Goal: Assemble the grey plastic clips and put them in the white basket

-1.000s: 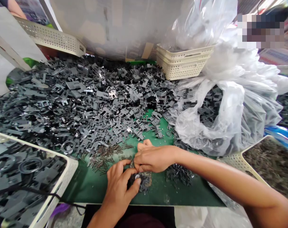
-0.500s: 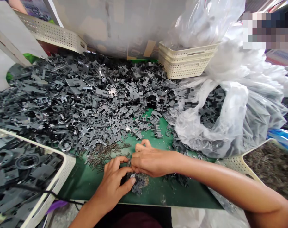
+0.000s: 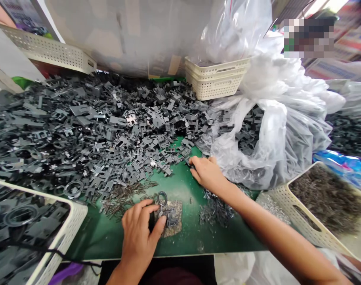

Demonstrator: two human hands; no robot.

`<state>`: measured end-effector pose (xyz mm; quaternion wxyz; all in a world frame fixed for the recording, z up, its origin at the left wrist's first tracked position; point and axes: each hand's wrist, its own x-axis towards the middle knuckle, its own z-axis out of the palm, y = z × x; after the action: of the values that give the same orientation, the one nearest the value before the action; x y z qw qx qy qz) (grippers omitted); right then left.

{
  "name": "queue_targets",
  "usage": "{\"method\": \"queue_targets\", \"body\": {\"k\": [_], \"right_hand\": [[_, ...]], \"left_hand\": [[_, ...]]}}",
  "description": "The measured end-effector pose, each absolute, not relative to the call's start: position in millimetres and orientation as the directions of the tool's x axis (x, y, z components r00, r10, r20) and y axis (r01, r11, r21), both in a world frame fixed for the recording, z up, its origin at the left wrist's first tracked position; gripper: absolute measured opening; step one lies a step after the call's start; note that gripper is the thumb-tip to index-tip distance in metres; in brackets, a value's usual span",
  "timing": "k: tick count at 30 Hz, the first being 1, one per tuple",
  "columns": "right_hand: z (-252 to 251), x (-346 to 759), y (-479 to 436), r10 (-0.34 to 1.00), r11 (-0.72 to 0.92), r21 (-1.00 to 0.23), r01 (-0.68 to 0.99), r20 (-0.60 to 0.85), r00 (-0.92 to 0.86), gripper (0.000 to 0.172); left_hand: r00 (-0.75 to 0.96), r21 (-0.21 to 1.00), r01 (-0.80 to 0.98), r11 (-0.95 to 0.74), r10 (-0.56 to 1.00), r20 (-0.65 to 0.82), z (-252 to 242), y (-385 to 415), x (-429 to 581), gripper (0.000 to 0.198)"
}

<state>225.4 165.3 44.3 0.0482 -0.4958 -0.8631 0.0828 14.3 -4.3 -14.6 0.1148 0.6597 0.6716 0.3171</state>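
Observation:
My left hand (image 3: 141, 227) holds a dark grey plastic part with a ring (image 3: 162, 198) at its top end, thumb and forefinger closed at its left side. This part rests on a small square grainy pad (image 3: 176, 229) on the green tabletop. My right hand (image 3: 208, 174) is farther forward, at the front edge of the pile of grey plastic parts (image 3: 159, 118). Its fingers are closed on a small grey plastic part (image 3: 188, 161), mostly covered by the fingertips. A single small spring (image 3: 191, 200) lies right of the pad.
Loose springs (image 3: 123, 198) lie before the pile. Small dark pieces (image 3: 217, 211) are heaped under my right forearm. Perforated baskets stand left (image 3: 79, 213) and right (image 3: 287, 194), the right one full of springs. A clear plastic bag (image 3: 275, 150) spreads at the right; stacked baskets (image 3: 218, 81) stand behind.
My right hand has left the part on the pad and moved forward and right to the pile's edge. My left hand stays on the part, whose ring now shows. The view has shifted right.

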Motion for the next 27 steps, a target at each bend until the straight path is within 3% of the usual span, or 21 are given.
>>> {"method": "queue_targets", "body": {"k": [2, 4, 6, 8, 11, 14, 17, 22, 27], "right_hand": [[56.7, 224.1, 153.5, 0.849, 0.499, -0.281, 0.819, -0.028, -0.527, 0.011], [73.3, 218.4, 133.6, 0.791, 0.461, -0.53, 0.712, -0.119, -0.601, 0.015], [85.9, 211.5, 111.3, 0.623, 0.292, -0.828, 0.478, -0.215, -0.752, 0.017], [88.5, 206.0, 92.2, 0.507, 0.12, -0.938, 0.325, -0.224, -0.832, 0.02], [74.7, 203.0, 75.1, 0.574, 0.103, -0.94, 0.326, -0.211, -0.791, 0.021], [55.8, 205.0, 69.2, 0.663, 0.313, -0.872, 0.375, -0.082, -0.744, 0.018], [45.4, 209.2, 66.7, 0.667, 0.466, -0.786, 0.406, 0.011, -0.745, 0.021], [40.4, 213.7, 61.6, 0.663, 0.558, -0.652, 0.513, -0.021, -0.749, 0.022], [37.8, 211.0, 58.3, 0.715, 0.569, -0.528, 0.631, -0.061, -0.696, 0.025]], "left_hand": [[-0.147, 0.641, 0.764, -0.079, 0.945, 0.292, -9.5, -5.8, 11.5, 0.023], [-0.173, 0.712, 0.694, -0.105, 0.936, 0.307, -0.5, -8.4, 9.1, 0.03], [-0.067, 0.731, 0.649, -0.211, 0.941, 0.331, 9.9, -11.5, 7.5, 0.041], [0.095, 0.705, 0.627, -0.331, 0.931, 0.354, 18.1, -13.8, 6.7, 0.046], [0.173, 0.638, 0.662, -0.394, 0.908, 0.382, 21.5, -14.4, 6.2, 0.039], [0.147, 0.552, 0.75, -0.365, 0.905, 0.399, 15.9, -12.1, 6.9, 0.033], [0.117, 0.499, 0.812, -0.302, 0.922, 0.368, 7.5, -11.0, 7.3, 0.033], [0.093, 0.418, 0.88, -0.224, 0.946, 0.312, -3.0, -12.4, 5.6, 0.037], [0.175, 0.41, 0.862, -0.299, 0.933, 0.314, -5.1, -5.9, 5.4, 0.041]]}}
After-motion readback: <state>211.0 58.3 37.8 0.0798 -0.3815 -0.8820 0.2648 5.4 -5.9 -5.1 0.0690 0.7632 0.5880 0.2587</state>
